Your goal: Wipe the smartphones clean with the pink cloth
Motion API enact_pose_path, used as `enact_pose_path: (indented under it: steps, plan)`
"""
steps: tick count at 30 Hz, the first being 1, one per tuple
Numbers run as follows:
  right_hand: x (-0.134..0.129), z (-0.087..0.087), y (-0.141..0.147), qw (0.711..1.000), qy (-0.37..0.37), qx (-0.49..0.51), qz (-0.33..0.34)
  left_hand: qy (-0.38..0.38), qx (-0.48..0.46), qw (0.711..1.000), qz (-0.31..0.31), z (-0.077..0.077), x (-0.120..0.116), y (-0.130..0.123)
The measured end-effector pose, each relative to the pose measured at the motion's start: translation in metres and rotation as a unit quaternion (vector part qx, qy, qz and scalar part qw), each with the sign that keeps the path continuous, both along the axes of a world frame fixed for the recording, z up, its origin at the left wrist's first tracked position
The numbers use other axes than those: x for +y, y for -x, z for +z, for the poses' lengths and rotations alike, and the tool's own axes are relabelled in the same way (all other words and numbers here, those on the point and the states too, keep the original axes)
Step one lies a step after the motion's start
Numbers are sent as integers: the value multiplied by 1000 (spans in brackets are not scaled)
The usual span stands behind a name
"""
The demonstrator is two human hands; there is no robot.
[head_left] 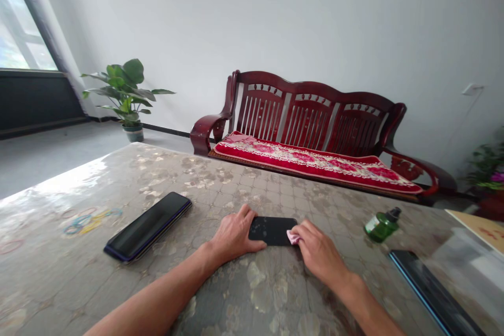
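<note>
A black smartphone (271, 230) lies sideways on the patterned tablecloth, its dark face up with pale spots on the left part. My left hand (236, 232) grips its left end, thumb along the near edge and fingers along the far edge. At the phone's right end, my right hand (315, 244) pinches a small pink cloth (293, 237) that touches the surface. Part of the cloth is hidden by the fingers. To the right of that hand stands a green spray bottle (381, 224) with a black top.
A larger dark phone (148, 227) lies left of my hands, with several coloured rubber bands (88, 220) beyond it. Another phone (433, 291) and a clear plastic box (468, 257) are at the right. A red wooden bench (315, 115) stands behind the table (220, 178).
</note>
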State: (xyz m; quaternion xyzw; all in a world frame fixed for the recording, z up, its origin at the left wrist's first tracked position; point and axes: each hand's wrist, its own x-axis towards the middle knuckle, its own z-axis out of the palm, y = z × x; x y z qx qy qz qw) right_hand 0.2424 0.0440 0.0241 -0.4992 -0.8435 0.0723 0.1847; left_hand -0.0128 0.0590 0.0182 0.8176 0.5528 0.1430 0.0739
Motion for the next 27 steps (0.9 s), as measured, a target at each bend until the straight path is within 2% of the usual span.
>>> enact_pose_path:
  steps: [3, 9, 17, 22, 27]
  plan:
    - [4, -2, -1, 1000, -15, 9, -5, 3, 2, 1000, -2, 1, 0, 0]
    - [28, 3, 12, 997, -39, -40, -50, 1, 1, 1000, -7, 2, 0, 0]
    - [4, 3, 13, 996, -34, -52, -57, 4, -1, 1000, 0, -1, 1, 1]
    - [11, -8, 12, 994, -63, -20, -84, 3, -1, 1000, -4, 0, 0, 1]
    - [12, -14, 11, 995, -69, -7, -76, 6, -2, 1000, -7, 3, -1, 1]
